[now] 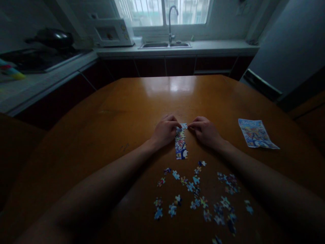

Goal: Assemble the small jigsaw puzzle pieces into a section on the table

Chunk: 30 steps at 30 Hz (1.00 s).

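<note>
Head view: both hands are over the middle of the wooden table [122, 105], at the far end of a partly assembled jigsaw strip [180, 145]. Strip lies flat, long side running away from the person; straight edge on the left, knobbed edge on the right.

Left hand [165, 131]: fingers curled, half closed, fingertips down on the strip's far-left part. Can't tell if it grips anything or only presses.

Right hand [205, 132]: thumb and index nearly together, tips at the strip's far-right corner, other fingers folded in. Can't confirm a piece between the tips; too small and dark.

Loose jigsaw pieces [191, 186] are scattered nearer the person, between the forearms, some clustered toward the right.

Writing: printed picture sheet [257, 134] lies right of the right hand, well apart, with pale lettering along its top edge, not legible. Microwave [114, 32] on the back counter: no brand readable.
</note>
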Tool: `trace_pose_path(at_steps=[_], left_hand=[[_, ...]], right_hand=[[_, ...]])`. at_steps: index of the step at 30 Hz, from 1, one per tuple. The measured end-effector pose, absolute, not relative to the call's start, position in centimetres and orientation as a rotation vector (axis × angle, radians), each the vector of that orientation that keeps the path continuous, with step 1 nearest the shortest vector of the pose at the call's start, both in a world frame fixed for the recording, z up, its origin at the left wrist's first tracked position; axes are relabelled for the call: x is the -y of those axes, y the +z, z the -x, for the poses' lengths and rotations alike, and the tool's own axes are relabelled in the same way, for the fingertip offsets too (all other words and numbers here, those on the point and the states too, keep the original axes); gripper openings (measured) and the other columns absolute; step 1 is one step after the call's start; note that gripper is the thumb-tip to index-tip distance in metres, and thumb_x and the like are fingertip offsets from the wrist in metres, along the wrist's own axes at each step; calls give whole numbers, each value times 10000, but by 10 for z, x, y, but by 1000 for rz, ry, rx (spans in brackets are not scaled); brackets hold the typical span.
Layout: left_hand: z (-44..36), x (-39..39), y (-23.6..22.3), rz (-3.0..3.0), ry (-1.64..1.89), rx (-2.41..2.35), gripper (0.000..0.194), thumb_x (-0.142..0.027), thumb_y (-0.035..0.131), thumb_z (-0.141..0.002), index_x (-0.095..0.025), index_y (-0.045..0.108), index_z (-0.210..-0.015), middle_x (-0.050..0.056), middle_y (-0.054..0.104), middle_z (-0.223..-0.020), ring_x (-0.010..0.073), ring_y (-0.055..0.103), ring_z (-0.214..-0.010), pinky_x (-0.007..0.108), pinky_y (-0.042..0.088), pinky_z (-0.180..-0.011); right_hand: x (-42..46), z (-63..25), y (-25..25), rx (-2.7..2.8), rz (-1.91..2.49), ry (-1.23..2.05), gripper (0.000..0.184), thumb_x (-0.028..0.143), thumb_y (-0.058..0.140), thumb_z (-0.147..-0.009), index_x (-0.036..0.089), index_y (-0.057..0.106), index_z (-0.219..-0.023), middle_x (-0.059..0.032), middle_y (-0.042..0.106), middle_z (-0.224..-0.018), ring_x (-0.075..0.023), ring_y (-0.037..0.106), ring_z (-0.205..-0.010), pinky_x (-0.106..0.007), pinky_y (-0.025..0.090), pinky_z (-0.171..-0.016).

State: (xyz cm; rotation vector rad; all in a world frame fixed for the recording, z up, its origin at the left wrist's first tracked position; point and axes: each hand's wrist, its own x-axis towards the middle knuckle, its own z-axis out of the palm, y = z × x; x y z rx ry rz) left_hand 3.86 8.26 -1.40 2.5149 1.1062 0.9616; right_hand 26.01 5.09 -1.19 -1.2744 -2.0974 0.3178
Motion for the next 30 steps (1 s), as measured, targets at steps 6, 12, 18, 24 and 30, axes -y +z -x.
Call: trace_pose_path(at_steps=[6, 12, 18, 24, 30], left_hand=[[-38, -82, -14, -2548, 883, -1079, 330, -42, 606, -833, -269, 798, -976, 40, 639, -901, 194, 560, -907, 349, 477, -836], [-38, -81, -13, -2574, 803, -1090, 349, -65, 600, -856, -308, 798, -1008, 45, 650, -944, 204, 554, -925, 359, 480, -834], [-38, -82, -13, -2554, 816, -1085, 324, -80, 601, -868, -297, 801, -1000, 53, 658, -945, 209, 556, -933, 368, 481, -843], [-39, -82, -14, -2547, 808, -1101, 318, -87, 610, -867, -301, 801, -1004, 50, 656, -936, 204, 555, -925, 363, 477, -842], [-38, -82, -13, -2546, 843, -1096, 280, -89, 625, -861, -279, 807, -956, 55, 659, -930, 208, 558, -934, 367, 481, -848]], right_hand=[[-51, -261, -13, 2145, 1280, 305, 261, 123, 562, -923, 217, 801, -972, -91, 692, -953, -228, 604, -918, -351, 469, -802], [-52, -260, -12, 2169, 1286, 294, 252, 135, 583, -917, 239, 810, -956, -92, 680, -959, -234, 595, -915, -354, 465, -780], [-52, -260, -12, 2161, 1288, 293, 261, 142, 577, -920, 258, 809, -949, -88, 686, -958, -238, 598, -914, -362, 467, -780], [-52, -261, -13, 2159, 1300, 287, 245, 186, 580, -929, 259, 812, -958, -90, 690, -955, -234, 597, -902, -356, 472, -767], [-53, -261, -13, 2148, 1276, 290, 231, 190, 589, -929, 252, 810, -948, -85, 689, -943, -231, 598, -903, -356, 475, -775]])
